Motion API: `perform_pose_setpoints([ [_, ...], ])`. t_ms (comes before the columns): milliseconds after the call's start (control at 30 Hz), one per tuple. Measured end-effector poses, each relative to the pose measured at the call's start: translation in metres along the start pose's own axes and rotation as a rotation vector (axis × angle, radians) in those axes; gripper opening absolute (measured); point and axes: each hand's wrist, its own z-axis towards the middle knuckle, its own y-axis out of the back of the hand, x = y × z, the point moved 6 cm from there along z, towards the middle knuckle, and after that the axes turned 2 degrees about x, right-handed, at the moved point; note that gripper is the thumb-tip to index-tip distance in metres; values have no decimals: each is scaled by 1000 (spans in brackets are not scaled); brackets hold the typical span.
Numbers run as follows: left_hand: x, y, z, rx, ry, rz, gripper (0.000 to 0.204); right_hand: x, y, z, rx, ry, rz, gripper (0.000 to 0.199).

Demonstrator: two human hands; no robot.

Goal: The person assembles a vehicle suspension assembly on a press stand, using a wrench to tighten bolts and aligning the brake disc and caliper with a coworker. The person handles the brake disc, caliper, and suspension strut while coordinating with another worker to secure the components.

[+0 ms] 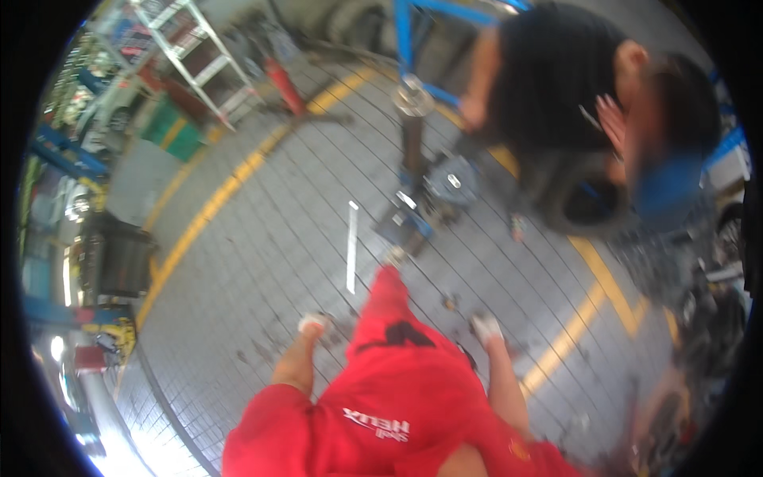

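My left hand [315, 322] hangs low beside my red trouser leg, in a whitish glove. On the other side, my right hand [486, 327] hangs in a glove that is pale with a dark front. Blur smears the fingers of both hands, and no held thing can be made out in either. Ahead of my foot lies a dark and blue boxy thing [401, 227] on the tiled floor. Just beyond it sits a grey rounded piece of equipment [453, 180] beside an upright dark post [412, 139] with a round metal top.
At the right another person in a dark shirt [556, 71] bends over a tyre [590, 203]. A white ladder [199, 60], a red cylinder on a stand [284, 86] and a green box [172, 127] stand at the far left. Yellow lines [214, 203] cross the floor.
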Motion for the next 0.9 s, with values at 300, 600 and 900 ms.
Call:
perform_pose_setpoints([
  [300, -82, -10, -22, -36, 70, -463, 59, -13, 64, -11, -7, -335, 457, 46],
  [600, -147, 70, -6, -178, -109, -437, 54, -21, 73, -25, -21, -294, 475, 51],
  [900, -237, 102, -80, -379, -449, -385, 56, 12, 60, -61, -151, -145, 1039, 62],
])
